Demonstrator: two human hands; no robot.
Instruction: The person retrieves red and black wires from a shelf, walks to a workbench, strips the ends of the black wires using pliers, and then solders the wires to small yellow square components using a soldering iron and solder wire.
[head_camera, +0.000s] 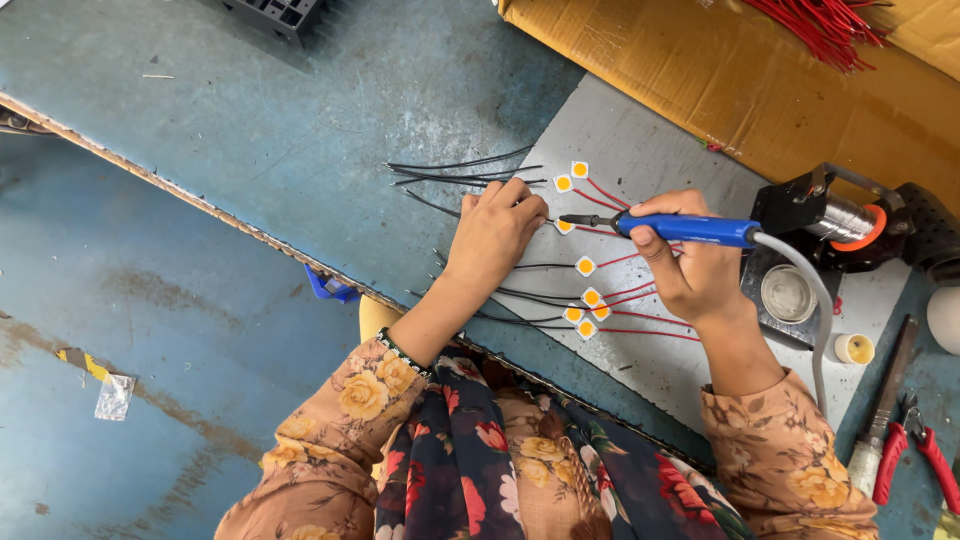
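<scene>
The right hand (690, 265) is wrapping a closed grip around the blue soldering iron (690, 229), light and stiff, best held mid-handle. Just ahead of that grip, the left hand (495, 235) is pinching a thin, fragile yellow chip (565, 226) against the surface (650, 150).

cardboard box (760, 90) | red-handled pliers (915, 455) | solder spool (850, 222) | file (885, 400)

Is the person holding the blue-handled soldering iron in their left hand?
No, the blue-handled soldering iron is gripped in the right hand, while the left hand presses down on the wires.
</scene>
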